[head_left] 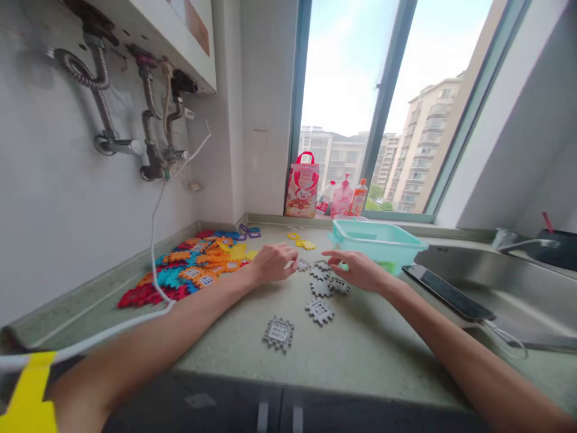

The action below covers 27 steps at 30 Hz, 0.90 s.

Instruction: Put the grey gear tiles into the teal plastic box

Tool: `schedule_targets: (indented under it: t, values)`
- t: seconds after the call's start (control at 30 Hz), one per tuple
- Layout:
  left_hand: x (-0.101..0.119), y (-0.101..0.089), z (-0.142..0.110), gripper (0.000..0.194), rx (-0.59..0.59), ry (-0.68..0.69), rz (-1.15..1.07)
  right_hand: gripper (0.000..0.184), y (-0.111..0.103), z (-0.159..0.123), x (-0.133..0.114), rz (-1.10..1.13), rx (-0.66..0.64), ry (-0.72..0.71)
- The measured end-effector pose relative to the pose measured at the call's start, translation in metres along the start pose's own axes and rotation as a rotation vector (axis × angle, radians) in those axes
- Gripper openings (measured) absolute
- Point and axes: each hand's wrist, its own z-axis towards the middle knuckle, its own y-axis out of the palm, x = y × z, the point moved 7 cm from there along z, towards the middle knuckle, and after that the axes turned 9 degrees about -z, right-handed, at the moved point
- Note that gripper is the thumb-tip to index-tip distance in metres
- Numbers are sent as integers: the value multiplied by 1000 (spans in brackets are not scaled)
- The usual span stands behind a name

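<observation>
The left hand (pixel 276 263) curls near the grey pieces (pixel 320 312), its grip unclear. The right hand (pixel 356 269), fingers parted, is beside them above the surface (pixel 225 343).

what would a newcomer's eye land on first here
Probably the heap of bright toothed pieces, red, orange and blue, on the counter's left. Next, the left hand and right hand near gray pieces mid-counter, then the turquoise basin beyond the right hand, beside the sink.
</observation>
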Motion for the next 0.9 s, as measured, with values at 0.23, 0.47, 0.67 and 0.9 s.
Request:
schedule_targets:
  t: [0.23,0.47,0.67,0.9]
  values:
    - [-32,47,-21,41,-178,-273,-311,44,13,1,1,70,-93,0]
    - [-25,49,-11,34,-222,-192,-356,40,6,1,0,60,-28,-29]
    - [-34,45,-16,33,-157,-328,-287,39,9,1,-3,74,-55,-38]
    - [-37,43,-15,38,-83,-382,-363,44,15,2,4,32,-92,-4]
